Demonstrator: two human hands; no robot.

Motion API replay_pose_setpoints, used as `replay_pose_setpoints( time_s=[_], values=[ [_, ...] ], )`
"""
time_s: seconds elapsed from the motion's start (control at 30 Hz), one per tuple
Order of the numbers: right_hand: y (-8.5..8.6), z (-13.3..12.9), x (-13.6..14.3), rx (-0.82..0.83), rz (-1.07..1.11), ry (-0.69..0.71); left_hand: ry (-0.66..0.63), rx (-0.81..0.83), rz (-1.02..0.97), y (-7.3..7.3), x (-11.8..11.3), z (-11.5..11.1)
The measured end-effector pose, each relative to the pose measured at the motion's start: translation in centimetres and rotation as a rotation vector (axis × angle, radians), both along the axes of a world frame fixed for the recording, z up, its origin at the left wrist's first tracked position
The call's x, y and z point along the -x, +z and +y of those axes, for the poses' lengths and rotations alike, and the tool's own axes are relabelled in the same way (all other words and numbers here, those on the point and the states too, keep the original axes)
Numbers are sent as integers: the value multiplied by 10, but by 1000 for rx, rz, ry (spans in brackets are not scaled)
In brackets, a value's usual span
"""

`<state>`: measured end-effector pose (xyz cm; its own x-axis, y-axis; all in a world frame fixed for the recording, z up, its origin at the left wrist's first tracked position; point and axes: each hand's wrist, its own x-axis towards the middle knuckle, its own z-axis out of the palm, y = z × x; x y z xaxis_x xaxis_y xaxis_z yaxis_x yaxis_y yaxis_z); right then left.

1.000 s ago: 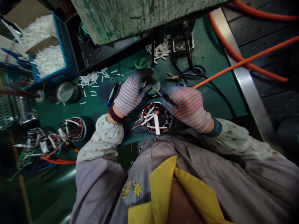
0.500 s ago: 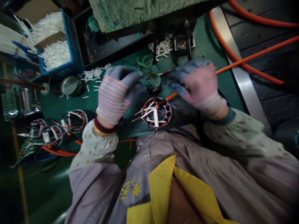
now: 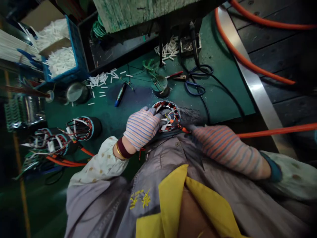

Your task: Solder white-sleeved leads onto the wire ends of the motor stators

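Observation:
A round wire-wound ring (image 3: 176,110) with white sleeves and red and black windings lies at the bench's front edge. My left hand (image 3: 143,127), in a striped glove, rests on its left side, fingers bent over the rim; what they pinch is hidden. On the other side, my right hand (image 3: 218,142) is closed around the orange cable (image 3: 277,130), near where its end meets the ring's wires. Its fingertips are blurred. Behind the ring stands a small round tin (image 3: 160,86) with thin green pieces on top.
Blue-handled scissors (image 3: 195,86), a blue-capped pen (image 3: 120,96) and scattered white tubes (image 3: 99,79) lie on the green bench. More wound rings (image 3: 83,129) stand left. A blue bin (image 3: 79,59) of tubes is back left; a soldering iron (image 3: 194,43) stands behind.
Both hands have come down towards me, the left onto the ring and the right onto the orange cable. The cable now runs lower to the right. Scissors and pen are uncovered.

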<state>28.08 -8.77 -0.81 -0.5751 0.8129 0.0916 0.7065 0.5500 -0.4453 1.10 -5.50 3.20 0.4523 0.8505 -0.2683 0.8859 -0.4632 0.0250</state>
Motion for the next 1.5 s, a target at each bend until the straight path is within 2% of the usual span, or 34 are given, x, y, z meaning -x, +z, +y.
replay_pose_setpoints(
  time_s=[0.13, 0.17, 0.23, 0.3, 0.37, 0.43, 0.5, 0.57, 0.63, 0.7, 0.77, 0.83, 0.97, 1.13, 1.2, 1.3, 1.5],
  values=[
    [-5, 17, -8, -79, -222, -83, 70, 387, -394, -5, 11, 26],
    [-6, 21, -7, -88, -227, -80, 117, 423, -484, -7, 13, 29],
    [-17, 27, -2, -77, -181, -71, 206, 301, -573, -14, 13, 28],
    [-39, 35, 7, -18, -53, -112, 235, 44, -558, -23, 13, 23],
    [-61, 47, 20, 90, 221, -147, 225, -166, -516, -30, 14, 17],
    [-68, 61, 34, 244, 528, -87, 210, -277, -496, -31, 14, 14],
    [-58, 74, 48, 470, 753, 26, 207, -352, -492, -27, 13, 15],
    [-37, 84, 58, 742, 891, 99, 233, -398, -532, -23, 8, 18],
    [-18, 90, 65, 954, 997, 89, 300, -420, -669, -24, 3, 25],
    [-10, 93, 68, 1046, 1089, 48, 384, -446, -900, -29, 2, 35],
    [-11, 93, 68, 1048, 1157, -21, 435, -490, -1127, -36, 4, 47],
    [-17, 93, 68, 1015, 1185, -101, 437, -476, -1240, -41, 9, 55],
    [-22, 95, 72, 975, 1201, -180, 393, -311, -1209, -36, 10, 52],
    [-16, 97, 83, 969, 1215, -228, 503, -228, -1307, -33, -1, 42],
    [-16, 97, 84, 941, 1214, -239, 521, -225, -1322, -35, -2, 43],
    [-16, 96, 85, 912, 1210, -246, 483, -265, -1307, -34, -1, 47],
    [-15, 93, 85, 924, 1227, -238, 484, -206, -1195, -17, -2, 46]
  ],
)
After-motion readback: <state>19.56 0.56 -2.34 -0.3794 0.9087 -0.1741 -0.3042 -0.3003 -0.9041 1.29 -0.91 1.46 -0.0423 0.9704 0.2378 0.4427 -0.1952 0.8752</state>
